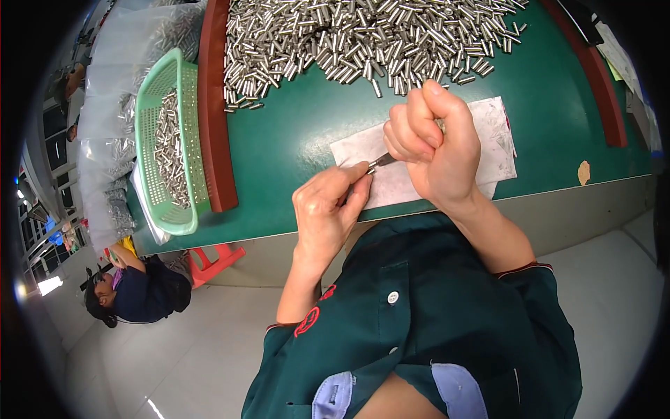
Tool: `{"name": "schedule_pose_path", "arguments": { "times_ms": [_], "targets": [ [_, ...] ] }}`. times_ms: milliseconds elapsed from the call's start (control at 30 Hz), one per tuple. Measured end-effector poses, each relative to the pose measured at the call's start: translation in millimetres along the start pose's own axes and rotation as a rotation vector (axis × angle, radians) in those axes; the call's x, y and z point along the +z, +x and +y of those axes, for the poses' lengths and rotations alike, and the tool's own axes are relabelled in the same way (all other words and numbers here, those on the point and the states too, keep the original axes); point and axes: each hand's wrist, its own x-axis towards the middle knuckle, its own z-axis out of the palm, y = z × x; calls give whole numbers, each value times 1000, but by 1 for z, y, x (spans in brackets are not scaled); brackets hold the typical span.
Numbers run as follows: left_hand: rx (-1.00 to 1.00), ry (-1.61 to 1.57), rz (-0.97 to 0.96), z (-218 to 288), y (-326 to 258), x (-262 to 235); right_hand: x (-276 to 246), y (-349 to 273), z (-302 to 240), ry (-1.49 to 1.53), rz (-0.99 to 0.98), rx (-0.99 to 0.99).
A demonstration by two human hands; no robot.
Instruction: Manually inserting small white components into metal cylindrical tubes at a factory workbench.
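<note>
My left hand pinches a small shiny metal pin between thumb and fingertips, low over a white cloth. Wrapped in a fist, my right hand grips a slim hand tool whose dark, narrow tip meets the pin. The tool's handle is mostly hidden inside the fingers, so its exact kind is unclear. Beyond both hands, a large heap of similar metal pins spreads over the green tabletop.
Red-brown rails border the work area at left and right. Past the left rail stands a light-green basket holding more pins, beside clear plastic bags. Papers lie at far right. Another person sits at left near a red stool.
</note>
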Motion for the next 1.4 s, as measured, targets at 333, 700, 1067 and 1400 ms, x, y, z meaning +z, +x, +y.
{"name": "schedule_pose_path", "arguments": {
  "times_ms": [333, 700, 1067, 1400],
  "targets": [
    [30, -17, -1, -4, 0, 1, 2, 0, 1, -37, -10, -9],
    [-6, -64, 10, -3, -1, 1, 13, -10, 13, -254, -70, -192],
    [-32, -59, 91, -4, -5, 7, -3, -4, 2, 21, -28, 4],
    [-12, -26, 117, -3, -7, 8, -2, -4, 3, 106, 18, 6]
  ]
}}
